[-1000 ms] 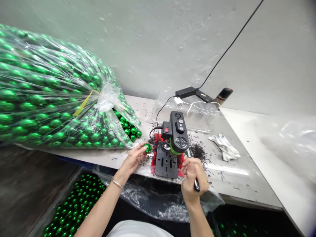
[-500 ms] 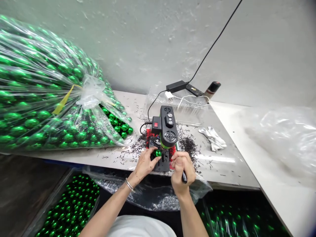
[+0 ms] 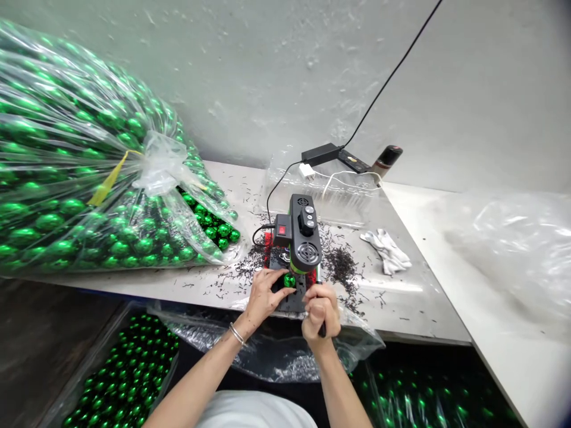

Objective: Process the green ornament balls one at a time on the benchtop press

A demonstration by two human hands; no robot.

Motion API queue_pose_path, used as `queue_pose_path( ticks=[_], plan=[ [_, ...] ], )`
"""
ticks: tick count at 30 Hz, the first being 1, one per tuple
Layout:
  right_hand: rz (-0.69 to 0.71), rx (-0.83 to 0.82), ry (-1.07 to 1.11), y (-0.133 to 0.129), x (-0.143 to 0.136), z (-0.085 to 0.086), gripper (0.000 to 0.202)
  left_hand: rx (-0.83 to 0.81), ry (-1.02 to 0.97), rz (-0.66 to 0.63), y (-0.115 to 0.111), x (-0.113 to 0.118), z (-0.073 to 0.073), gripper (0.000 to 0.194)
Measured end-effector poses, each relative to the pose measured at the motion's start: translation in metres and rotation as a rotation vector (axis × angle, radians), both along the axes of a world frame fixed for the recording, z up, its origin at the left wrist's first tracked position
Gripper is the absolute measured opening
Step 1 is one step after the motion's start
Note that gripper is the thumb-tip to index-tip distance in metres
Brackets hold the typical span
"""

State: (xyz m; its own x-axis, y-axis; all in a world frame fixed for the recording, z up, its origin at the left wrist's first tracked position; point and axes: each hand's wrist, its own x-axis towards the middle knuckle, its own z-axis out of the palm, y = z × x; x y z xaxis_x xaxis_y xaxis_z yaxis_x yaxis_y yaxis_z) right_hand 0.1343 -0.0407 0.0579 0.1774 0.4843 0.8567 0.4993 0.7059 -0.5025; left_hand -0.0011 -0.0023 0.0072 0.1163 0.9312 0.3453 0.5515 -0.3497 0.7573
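A shiny green ball (image 3: 289, 280) sits under the head of a small black bench drill press (image 3: 306, 235). Thumb and fingers of my left hand (image 3: 263, 294) pinch the ball from its left side. My right hand (image 3: 321, 312) is wrapped round the black-gripped lever handle (image 3: 322, 330) at the front right of the machine. The drill's tip and the spot it meets on the ball are hidden under the head. Dark shavings (image 3: 339, 266) lie scattered about the machine's base.
A big clear bag of green balls (image 3: 66, 178) fills the table's left side. White gloves (image 3: 387, 251) lie at right; a plastic tray (image 3: 343, 202), power adapter (image 3: 320, 154) and spray can (image 3: 387, 158) stand behind. More green balls (image 3: 125, 368) are in a bag below the front edge.
My right hand has swung the lever a little to the left, nearer the machine. The left hand keeps its pinch on the ball. The view has shifted slightly.
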Motion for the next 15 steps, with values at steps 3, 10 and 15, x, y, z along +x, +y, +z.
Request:
queue_pose_path(
  ticks=[3,10,15],
  plan=[
    [-0.060,0.007,0.017,0.001,-0.002,-0.013,0.030,0.005,-0.004,-0.005,0.000,0.000,0.000,0.035],
    [-0.042,0.038,-0.137,0.006,0.004,-0.026,0.029,0.008,-0.010,-0.010,-0.001,0.000,0.000,0.035],
    [-0.027,0.009,-0.040,0.003,0.003,0.000,0.030,0.018,-0.022,0.012,0.002,0.003,-0.002,0.035]
  ],
)
